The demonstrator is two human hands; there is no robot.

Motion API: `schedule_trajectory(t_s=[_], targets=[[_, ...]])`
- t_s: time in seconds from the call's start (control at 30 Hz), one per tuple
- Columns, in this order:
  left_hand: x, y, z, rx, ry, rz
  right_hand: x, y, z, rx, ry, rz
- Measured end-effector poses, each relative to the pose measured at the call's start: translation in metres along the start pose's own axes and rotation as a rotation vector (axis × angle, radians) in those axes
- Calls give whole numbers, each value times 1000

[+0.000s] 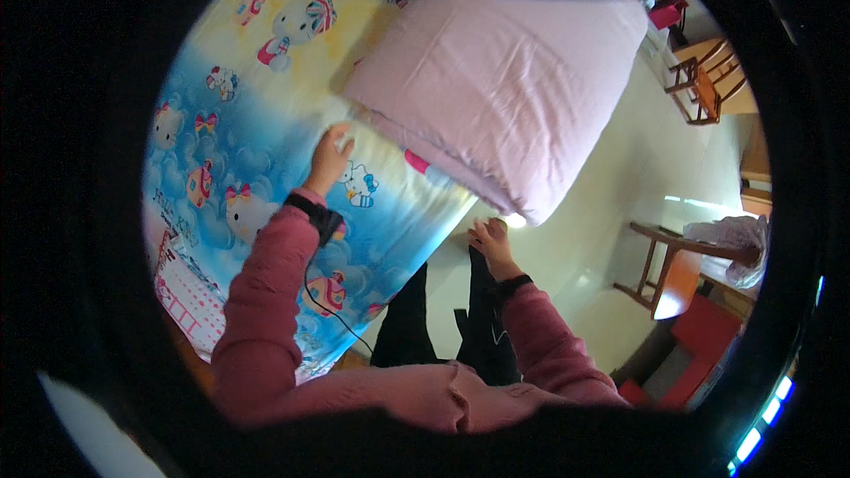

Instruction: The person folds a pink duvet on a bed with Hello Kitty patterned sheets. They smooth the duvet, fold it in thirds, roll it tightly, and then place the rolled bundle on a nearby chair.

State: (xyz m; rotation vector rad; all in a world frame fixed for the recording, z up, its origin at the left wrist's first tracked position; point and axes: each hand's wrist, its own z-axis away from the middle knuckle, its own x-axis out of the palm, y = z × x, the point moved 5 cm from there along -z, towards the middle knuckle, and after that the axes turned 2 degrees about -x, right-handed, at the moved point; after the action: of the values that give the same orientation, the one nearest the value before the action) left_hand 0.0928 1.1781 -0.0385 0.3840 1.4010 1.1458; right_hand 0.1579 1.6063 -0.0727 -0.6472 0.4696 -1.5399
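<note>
A folded pale pink quilt [505, 80] lies on the far right part of a bed, its near corner over the bed's edge. Under it spreads a bedsheet [266, 150] in blue and yellow with cartoon cats, bows and houses. My left hand [329, 159] hovers over the sheet, just short of the quilt's left near edge, its fingers loosely bent and apart, holding nothing. Below the quilt's near corner is my right hand [492, 241], fingers loosely curled and apart, with nothing visible in them. A small gap seems to separate it from the quilt.
Pale tiled floor [575, 257] runs along the bed's right side. A wooden chair [704, 84] stands far right; another wooden seat [673, 274] with grey cloth [735, 243] is nearer, beside a red item [708, 332]. A black cable [332, 310] trails from my left wrist.
</note>
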Motion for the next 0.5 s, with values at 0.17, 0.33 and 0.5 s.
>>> schedule_trajectory(t_s=[0.17,0.33,0.5], targets=[[-15,-8,-70,277,58,-277,152,0,-48,-61,-183,-247],[17,-6,-106,323,23,-157,244,-31,-97,-52,-248,-689],[30,-5,-137,413,57,-127,260,-29,-128,-50,-145,-916]])
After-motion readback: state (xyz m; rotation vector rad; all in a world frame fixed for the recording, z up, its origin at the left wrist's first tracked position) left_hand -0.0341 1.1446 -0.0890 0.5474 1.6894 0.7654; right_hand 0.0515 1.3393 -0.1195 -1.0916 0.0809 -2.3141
